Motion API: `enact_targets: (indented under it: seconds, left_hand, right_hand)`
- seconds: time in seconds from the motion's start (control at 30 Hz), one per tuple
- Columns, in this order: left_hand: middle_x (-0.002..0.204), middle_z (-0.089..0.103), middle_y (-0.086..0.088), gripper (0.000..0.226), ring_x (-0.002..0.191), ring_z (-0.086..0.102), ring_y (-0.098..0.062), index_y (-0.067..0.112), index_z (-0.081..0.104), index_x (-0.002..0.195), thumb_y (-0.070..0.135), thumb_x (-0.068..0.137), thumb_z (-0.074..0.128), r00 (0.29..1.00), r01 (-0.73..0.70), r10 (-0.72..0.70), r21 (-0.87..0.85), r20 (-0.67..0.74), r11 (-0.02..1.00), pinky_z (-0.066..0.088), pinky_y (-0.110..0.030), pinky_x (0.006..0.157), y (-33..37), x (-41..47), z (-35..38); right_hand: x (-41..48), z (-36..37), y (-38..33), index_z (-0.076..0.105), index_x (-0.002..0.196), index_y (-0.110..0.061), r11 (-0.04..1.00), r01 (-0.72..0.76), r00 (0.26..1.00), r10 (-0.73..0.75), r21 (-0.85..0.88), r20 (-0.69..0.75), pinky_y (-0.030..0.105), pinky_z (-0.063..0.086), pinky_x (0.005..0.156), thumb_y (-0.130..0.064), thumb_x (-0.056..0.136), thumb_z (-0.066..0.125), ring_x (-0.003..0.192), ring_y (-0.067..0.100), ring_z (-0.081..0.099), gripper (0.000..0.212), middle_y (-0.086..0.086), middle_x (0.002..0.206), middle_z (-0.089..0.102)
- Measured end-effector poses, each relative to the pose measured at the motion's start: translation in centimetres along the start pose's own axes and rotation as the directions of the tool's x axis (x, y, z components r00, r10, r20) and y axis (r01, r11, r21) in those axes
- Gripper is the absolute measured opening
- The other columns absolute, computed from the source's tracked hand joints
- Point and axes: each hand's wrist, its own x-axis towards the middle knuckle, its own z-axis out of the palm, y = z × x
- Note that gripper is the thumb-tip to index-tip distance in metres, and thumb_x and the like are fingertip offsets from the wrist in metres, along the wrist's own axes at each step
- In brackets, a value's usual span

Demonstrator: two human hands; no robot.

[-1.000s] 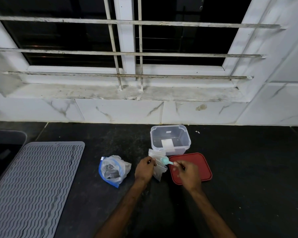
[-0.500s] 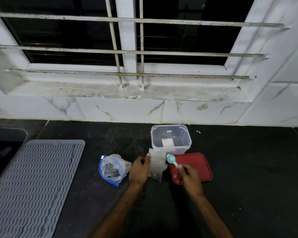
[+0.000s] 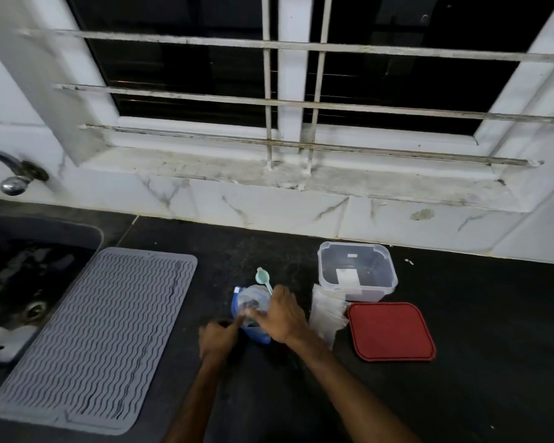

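A dark sink [image 3: 29, 282] sits at the far left of a black counter [image 3: 477, 362], with a grey ribbed drying mat [image 3: 90, 340] beside it. Right of the mat, the left hand [image 3: 218, 337], fingers curled, touches the near edge of a small blue-rimmed zip bag [image 3: 250, 298] lying mid-counter. Blur hides whether it pinches the plastic. The right hand [image 3: 283, 314] reaches over the bag, fingers closed round the handle of a teal spoon [image 3: 263, 278] whose bowl sticks out beyond the bag.

The step looks like opening the bag to scoop. It would go best with the left hand steadying one lip while the right spreads the other, keeping the spoon level.

The bag holds something dark, too unclear to name. Further right lie flat clear pouches [image 3: 327, 311], an open clear tub [image 3: 357, 270] with a white label that seems to hold nothing, and a red lid [image 3: 390, 330].
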Motion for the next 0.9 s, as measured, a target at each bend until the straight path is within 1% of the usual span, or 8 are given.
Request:
enact_targets:
  seconds: [0.13,0.3,0.37,0.43,0.5,0.67,0.77,0.9]
  left_hand:
    - [0.068,0.07,-0.005,0.024,0.069,0.068,-0.022,0.013,0.069,0.07,0.033,0.076,0.079,0.992,-0.098,0.106,-0.107,0.065,0.989,0.056,-0.039,0.066,3.4,-3.1,-0.5]
    - [0.091,0.055,-0.003,0.055,0.081,0.057,-0.017,0.009,0.041,0.106,0.017,0.072,0.083,0.996,-0.094,0.09,-0.294,-0.025,0.951,0.049,-0.032,0.072,4.4,-3.2,0.6]
    - [0.097,0.057,-0.009,0.06,0.087,0.061,-0.024,0.004,0.044,0.11,0.018,0.069,0.085,0.998,-0.048,0.061,-0.37,0.023,0.928,0.055,-0.04,0.074,4.9,-2.8,1.0]
    - [0.098,0.066,-0.016,0.046,0.087,0.067,-0.029,0.002,0.058,0.105,0.016,0.068,0.082,0.996,-0.046,0.069,-0.37,0.05,0.928,0.058,-0.041,0.071,5.2,-2.6,1.2]
    - [0.091,0.07,-0.012,0.021,0.085,0.068,-0.029,0.009,0.065,0.094,0.006,0.075,0.072,0.99,-0.14,0.133,-0.317,-0.046,0.938,0.057,-0.039,0.073,5.7,-2.9,1.0]
    - [0.089,0.064,0.002,0.013,0.081,0.062,-0.019,0.02,0.057,0.096,0.014,0.085,0.061,0.931,-0.289,0.271,-0.044,-0.245,0.956,0.052,-0.035,0.072,7.7,-5.0,0.2]
    - [0.087,0.062,0.001,0.017,0.08,0.061,-0.023,0.021,0.053,0.098,0.022,0.084,0.062,0.924,-0.285,0.276,0.005,-0.265,0.959,0.049,-0.034,0.072,7.8,-5.5,0.1]
    - [0.097,0.066,-0.004,0.021,0.089,0.065,-0.026,0.018,0.052,0.101,0.025,0.085,0.063,0.889,-0.423,0.402,-0.055,-0.219,0.905,0.053,-0.042,0.078,7.2,-5.0,0.2]
  right_hand:
    - [1.1,1.4,0.0,0.038,0.129,-0.009,0.995,-0.022,0.999,0.017,-0.096,-0.051,0.035,0.048,0.092,-0.025,0.086,0.066,0.119,0.024,0.051,0.054,0.009,0.132,0.046]
    - [1.0,0.5,1.7,0.044,0.104,-0.018,0.988,-0.007,0.998,0.016,0.151,-0.06,0.033,0.049,0.078,-0.02,0.087,0.06,0.095,0.02,0.059,0.024,0.002,0.104,0.057]
    - [0.7,0.2,2.2,0.043,0.094,-0.02,0.972,0.011,0.997,0.008,0.236,-0.08,0.029,0.043,0.07,-0.021,0.086,0.063,0.082,0.015,0.055,0.022,-0.003,0.091,0.054]
    - [0.3,-0.2,2.4,0.042,0.09,-0.019,0.95,0.02,0.993,0.017,0.311,-0.115,0.033,0.045,0.068,-0.017,0.084,0.062,0.074,0.013,0.051,0.021,-0.005,0.084,0.051]
    - [0.1,-0.7,2.7,0.042,0.09,-0.017,0.937,-0.001,0.985,0.062,0.35,-0.163,0.032,0.043,0.065,-0.012,0.083,0.061,0.071,0.014,0.05,0.02,-0.004,0.08,0.049]
    - [-0.6,-1.3,2.1,0.037,0.093,-0.019,0.946,-0.037,0.96,0.123,0.322,-0.253,0.017,0.03,0.053,-0.01,0.085,0.061,0.073,0.012,0.049,0.027,-0.002,0.088,0.049]
    - [-0.5,-1.3,1.2,0.04,0.103,-0.015,0.962,0.0,0.966,0.071,0.273,-0.249,0.024,0.035,0.065,-0.022,0.086,0.064,0.088,0.019,0.053,0.031,0.003,0.103,0.048]
    - [0.4,-1.8,0.7,0.043,0.12,-0.006,0.968,0.048,0.977,0.006,0.245,-0.213,0.028,0.041,0.082,-0.032,0.08,0.073,0.104,0.021,0.05,0.056,0.008,0.115,0.047]
